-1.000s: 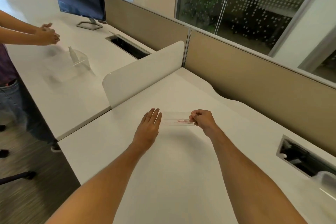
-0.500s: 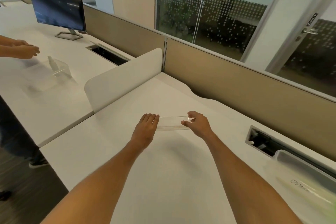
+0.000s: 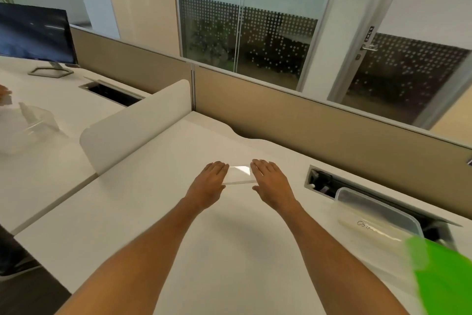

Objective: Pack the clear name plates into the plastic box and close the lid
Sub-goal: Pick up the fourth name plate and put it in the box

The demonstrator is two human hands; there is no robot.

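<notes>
Turning to the right, the head view now takes in the plastic box (image 3: 378, 215), which was only partly in frame half a second ago and absent a second ago. Taking the clear name plate (image 3: 239, 174) as landmark: the counter (image 3: 229, 250) carries it, and the box stands well apart to its right, near the cable slot (image 3: 321, 184).

The right hand (image 3: 273, 181) has changed its grip. It pinched the plate's right end a second ago; now it lies flat with straight fingers against that end. The left hand (image 3: 210, 181) stays flat at the left end, fingers straight. Both hands press inward on the plate; neither curls round it. Judged from this, the plate is being squared or clamped for a lift toward the box, and packing has not begun.

Hard to make out:
- how many plates lie between the hands; glare hides the edges;
- the box contents and lid, blurred;
- the green shape (image 3: 449, 279) right of the box, cut off by the frame.
</notes>
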